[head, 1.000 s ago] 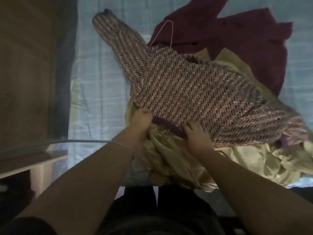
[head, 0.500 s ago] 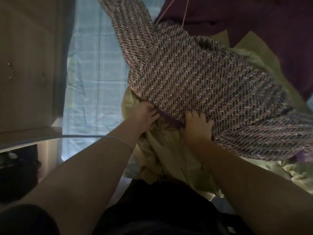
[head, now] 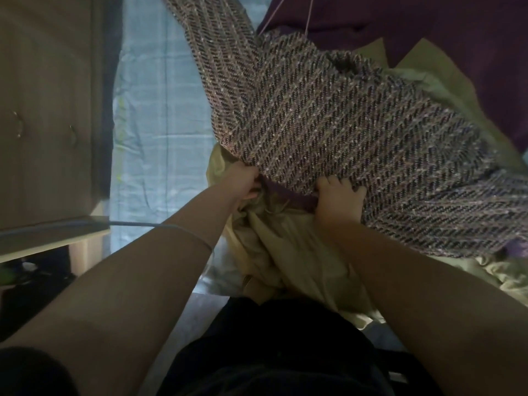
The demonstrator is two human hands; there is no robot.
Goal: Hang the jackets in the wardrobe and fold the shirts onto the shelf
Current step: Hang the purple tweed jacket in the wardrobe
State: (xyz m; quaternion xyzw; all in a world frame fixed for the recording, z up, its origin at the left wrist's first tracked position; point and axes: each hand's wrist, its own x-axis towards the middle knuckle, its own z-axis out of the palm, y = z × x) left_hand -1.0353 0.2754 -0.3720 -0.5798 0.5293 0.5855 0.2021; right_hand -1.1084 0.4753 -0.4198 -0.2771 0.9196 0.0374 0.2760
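Left hand [head: 245, 181]: fingers curled, gripping the hem of the tweed jacket [head: 343, 132].
Right hand [head: 338, 197]: fingers curled over the same hem, at 3 o'clock of the left hand.
Tweed jacket: spread from the hands toward 12 and 3 o'clock; purple lining [head: 288, 194] shows between the hands.
Yellow garment [head: 300, 252]: crumpled beneath the jacket, at 6 o'clock of the hem.
Maroon garment [head: 457, 52]: at 1 o'clock, with a thin pink hanger [head: 311, 10] at its edge.
Bed sheet [head: 160, 110]: pale blue, at 10 o'clock.
Cabinet [head: 43, 110]: wooden, at 9 o'clock.

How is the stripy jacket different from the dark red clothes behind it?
The stripy jacket has woven diagonal stripes; the dark red garment is plain. The left hand and right hand grip the jacket's edge; no hand touches the red one. The jacket lies nearer, over yellow cloth. Both are clothes lying in one heap.
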